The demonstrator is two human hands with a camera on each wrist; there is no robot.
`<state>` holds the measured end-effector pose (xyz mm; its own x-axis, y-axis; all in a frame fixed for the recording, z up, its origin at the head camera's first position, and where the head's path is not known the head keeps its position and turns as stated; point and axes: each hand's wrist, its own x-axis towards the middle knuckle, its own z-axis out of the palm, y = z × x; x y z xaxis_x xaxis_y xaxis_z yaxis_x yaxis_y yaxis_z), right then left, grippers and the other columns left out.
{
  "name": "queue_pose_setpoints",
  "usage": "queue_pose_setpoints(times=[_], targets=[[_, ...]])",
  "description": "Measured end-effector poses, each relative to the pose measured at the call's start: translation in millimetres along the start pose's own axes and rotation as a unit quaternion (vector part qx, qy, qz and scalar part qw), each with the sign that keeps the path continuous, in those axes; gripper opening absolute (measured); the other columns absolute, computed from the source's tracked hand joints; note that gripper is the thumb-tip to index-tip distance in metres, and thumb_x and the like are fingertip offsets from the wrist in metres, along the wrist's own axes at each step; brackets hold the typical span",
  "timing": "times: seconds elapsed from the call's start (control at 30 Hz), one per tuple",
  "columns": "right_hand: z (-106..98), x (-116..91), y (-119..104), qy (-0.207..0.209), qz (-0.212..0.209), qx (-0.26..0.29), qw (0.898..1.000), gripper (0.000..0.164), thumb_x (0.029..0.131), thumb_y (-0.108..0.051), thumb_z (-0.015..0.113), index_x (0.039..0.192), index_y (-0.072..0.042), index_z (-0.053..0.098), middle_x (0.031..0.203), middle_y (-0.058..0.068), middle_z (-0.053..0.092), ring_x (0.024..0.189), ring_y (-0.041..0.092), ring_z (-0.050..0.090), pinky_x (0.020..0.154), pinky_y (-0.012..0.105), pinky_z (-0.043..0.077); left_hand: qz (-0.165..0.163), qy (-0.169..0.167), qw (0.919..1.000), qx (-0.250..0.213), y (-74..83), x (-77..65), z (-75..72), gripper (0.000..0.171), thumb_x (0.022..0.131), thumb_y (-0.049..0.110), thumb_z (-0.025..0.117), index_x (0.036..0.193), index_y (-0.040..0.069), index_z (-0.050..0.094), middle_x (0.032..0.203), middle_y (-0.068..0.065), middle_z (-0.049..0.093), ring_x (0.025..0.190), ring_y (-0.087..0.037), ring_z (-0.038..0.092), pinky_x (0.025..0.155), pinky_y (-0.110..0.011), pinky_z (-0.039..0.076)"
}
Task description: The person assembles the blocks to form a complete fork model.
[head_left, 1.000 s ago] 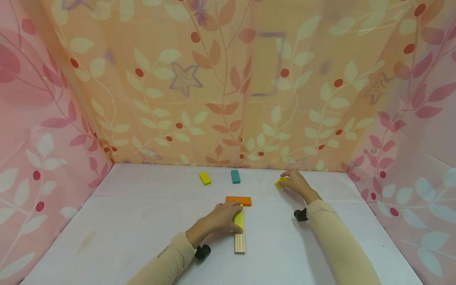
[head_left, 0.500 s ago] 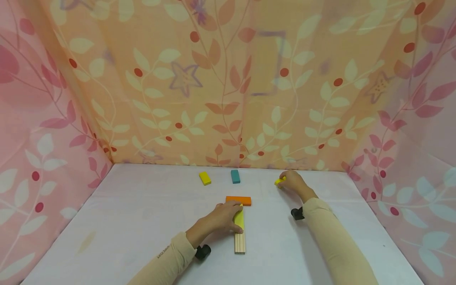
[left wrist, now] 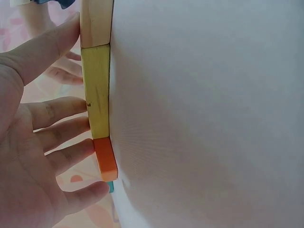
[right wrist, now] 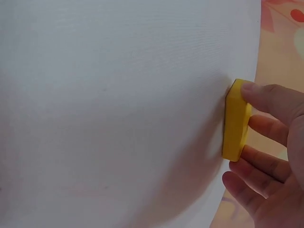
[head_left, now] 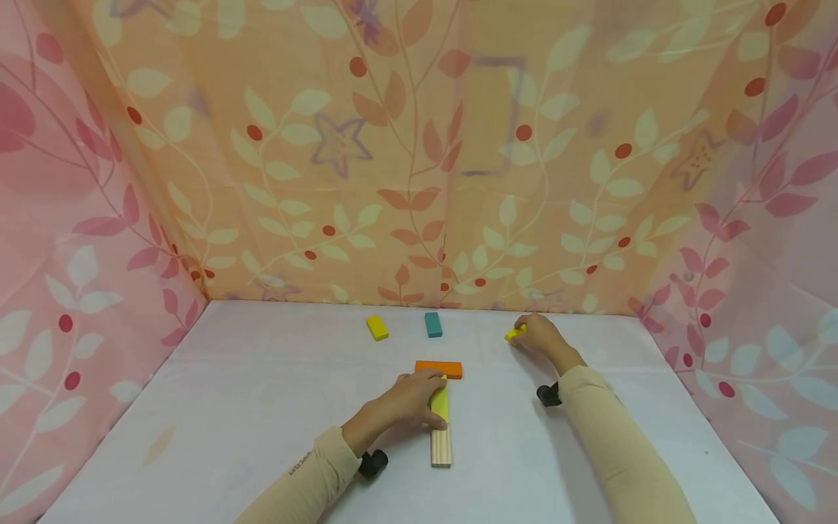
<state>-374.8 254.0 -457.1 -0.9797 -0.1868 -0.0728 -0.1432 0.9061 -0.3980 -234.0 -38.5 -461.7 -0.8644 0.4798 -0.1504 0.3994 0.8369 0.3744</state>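
Observation:
My left hand (head_left: 412,399) lies over a line of blocks at the table's middle. Its fingers, only slightly bent, touch the pale yellow block (left wrist: 97,92) and the edge of the orange block (head_left: 448,370), which lies crosswise at the far end. The thumb rests by the plain wooden block (head_left: 441,447) at the near end. Toward the back right, my right hand (head_left: 543,336) holds a bright yellow block (right wrist: 235,123) between thumb and fingertips. That block is on or just at the table surface; the right wrist view shows its long side.
Behind the orange block lie a teal block (head_left: 433,325) and another yellow block (head_left: 377,328), near the back edge. A white cloth covers the table (head_left: 262,407). Patterned curtains (head_left: 406,145) stand at the back and both sides.
The right hand has shifted very slightly left, with its fingers staying at the yellow block. The left hand and the other blocks have not moved.

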Motion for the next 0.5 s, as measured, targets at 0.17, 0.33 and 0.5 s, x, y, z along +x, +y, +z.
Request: queue_pose_setpoints(times=[0.17, 0.33, 0.5], targets=[[2.6, -1.1, 4.1, 0.013, -0.013, -0.003, 1.000, 0.041, 0.085, -0.022, 0.073, 0.113, 0.005, 0.065, 0.110, 0.022, 0.066, 0.095, 0.033, 0.058, 0.096, 0.050, 0.047, 0.001, -0.001, 1.0000, 0.004, 0.1, 0.1, 0.1, 0.077, 0.074, 0.046, 0.082, 0.138, 0.013, 0.055, 0.146, -0.003, 0.050, 0.135, -0.021, 0.044, 0.112, -0.046, 0.036], [4.0, -2.3, 5.9, 0.030, -0.021, 0.003, 0.999, 0.040, 0.083, -0.022, 0.075, 0.112, 0.005, 0.065, 0.107, 0.022, 0.066, 0.092, 0.032, 0.058, 0.091, 0.047, 0.048, 0.002, -0.002, 1.0000, 0.006, -0.6, 0.2, 0.9, 0.078, 0.074, 0.047, 0.082, 0.139, 0.014, 0.054, 0.147, -0.003, 0.049, 0.137, -0.021, 0.043, 0.112, -0.046, 0.036], [5.1, -3.3, 7.4, 0.039, -0.025, 0.006, 0.999, 0.042, 0.083, -0.023, 0.076, 0.111, 0.005, 0.066, 0.108, 0.023, 0.064, 0.093, 0.033, 0.056, 0.090, 0.047, 0.048, 0.004, -0.001, 1.0000, 0.002, -1.6, 1.0, 1.3, 0.078, 0.074, 0.047, 0.082, 0.139, 0.014, 0.054, 0.148, -0.003, 0.048, 0.137, -0.022, 0.042, 0.113, -0.047, 0.035]])
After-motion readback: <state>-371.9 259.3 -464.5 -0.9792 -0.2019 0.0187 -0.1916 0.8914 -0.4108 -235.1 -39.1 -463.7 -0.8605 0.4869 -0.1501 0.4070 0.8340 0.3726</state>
